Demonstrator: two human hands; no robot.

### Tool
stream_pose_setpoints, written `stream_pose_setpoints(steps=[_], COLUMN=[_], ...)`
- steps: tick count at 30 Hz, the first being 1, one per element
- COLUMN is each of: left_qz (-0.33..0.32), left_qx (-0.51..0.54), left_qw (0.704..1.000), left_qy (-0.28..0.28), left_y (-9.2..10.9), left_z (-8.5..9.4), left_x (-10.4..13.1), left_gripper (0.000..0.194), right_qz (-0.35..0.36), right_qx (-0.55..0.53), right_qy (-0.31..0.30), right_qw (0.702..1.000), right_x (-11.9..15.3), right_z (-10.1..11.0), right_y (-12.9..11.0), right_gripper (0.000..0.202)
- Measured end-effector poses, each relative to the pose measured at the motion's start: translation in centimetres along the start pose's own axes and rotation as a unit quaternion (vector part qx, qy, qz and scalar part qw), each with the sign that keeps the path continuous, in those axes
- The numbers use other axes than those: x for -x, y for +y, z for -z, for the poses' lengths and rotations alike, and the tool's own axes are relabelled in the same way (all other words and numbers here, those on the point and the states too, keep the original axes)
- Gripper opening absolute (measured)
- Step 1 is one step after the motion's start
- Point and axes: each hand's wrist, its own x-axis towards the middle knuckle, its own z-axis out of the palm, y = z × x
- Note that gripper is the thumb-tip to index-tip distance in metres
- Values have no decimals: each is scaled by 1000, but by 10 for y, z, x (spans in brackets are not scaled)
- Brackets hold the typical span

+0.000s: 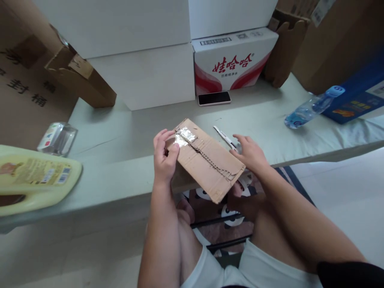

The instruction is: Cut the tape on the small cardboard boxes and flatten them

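A cardboard box point(210, 160) is overhanging the cloth-covered table point(132, 140), its long axis running ten to four o'clock. The left hand point(165, 156) is pinching its ten o'clock end; the right hand point(250, 154) is hanging spread by a cutter point(224, 137). White cartons point(141, 76) are standing at twelve.

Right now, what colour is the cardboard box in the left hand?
The cardboard box is light brown, shown best in the head view.

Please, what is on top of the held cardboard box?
Clear tape at one end, and a ragged tear along the cardboard box; its inside cannot be seen.
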Motion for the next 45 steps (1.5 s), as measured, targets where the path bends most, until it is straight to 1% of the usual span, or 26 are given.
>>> stream_pose_setpoints(steps=[1,3,5,7,10,12,14,16,17,19,22,24,28,32,35,41,45], left_qz=[-18,-40,-41,-36,-29,-20,-10,-9,-13,-27,-26,-16,-24,-36,-35,-34,-32], left_qx=[-17,-35,-38,-40,-50,-56,-67,-81,-87,-94,-88,-80,-79,-79,-79,-85,-89], left_qw=[1000,999,998,998,998,998,998,997,996,995,996,997,997,996,996,996,995], left_qy=[3,0,-8,-10,-11,-4,5,8,5,3,11,10,1,8,10,10,17], left_y=[1,3,5,5,6,8,11,16,19,22,24,24,24,25,24,23,24], left_z=[0,-1,-2,-2,-2,-4,-9,-18,-22,-31,-39,-40,-37,-38,-39,-38,-38], left_x=[0,-1,-2,-2,-1,0,2,6,8,11,15,17,17,16,16,16,15], left_gripper=[24,20,21,21,22,22,23,23,24,25,30,32,28,24,19,14,12], right_qz=[-13,-29,-35,-41,-55,-47,-2,61,88,116,142,163,184,194,197,227,240], right_qx=[44,83,81,71,47,-1,-104,-212,-245,-263,-238,-209,-148,-82,-53,8,16], right_qy=[-27,-60,-62,-48,-10,35,103,164,182,187,176,173,181,206,215,186,158], right_qw=[999,994,994,995,997,998,989,962,948,939,945,949,955,956,955,956,958], right_x=[-2,-4,-6,-8,-10,-4,7,23,31,43,51,51,50,53,56,54,53], right_z=[-1,-3,-3,-2,6,18,33,48,55,62,60,55,47,44,43,45,49], right_y=[2,4,4,3,0,-5,-15,-31,-40,-58,-77,-82,-79,-78,-79,-80,-77], right_gripper=[59,54,40,34,38,46,53,52,48,37,29,28,27,28,29,31,32])
